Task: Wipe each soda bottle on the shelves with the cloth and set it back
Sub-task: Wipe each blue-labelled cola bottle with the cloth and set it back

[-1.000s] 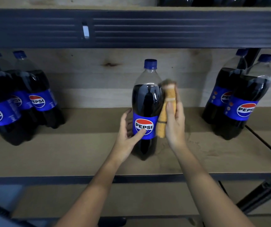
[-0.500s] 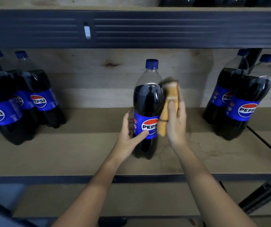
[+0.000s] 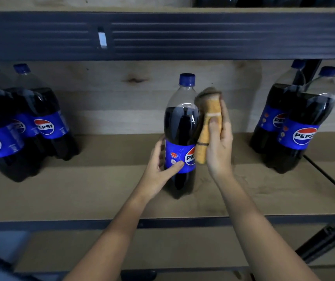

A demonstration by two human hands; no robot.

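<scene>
On a wooden shelf (image 3: 81, 189), upright mid-board: full soda bottle (image 3: 180, 126), heavy and probably slick, best gripped at the label where left hand (image 3: 158, 169) curls, right hand (image 3: 219, 147) pressing folded cloth (image 3: 209, 126) against its side.

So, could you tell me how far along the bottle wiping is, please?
Nothing shows as finished. In hand: the left hand steadies the middle bottle on the shelf while the right hand presses the cloth to its side. The left bottles and right bottles may remain.
</scene>
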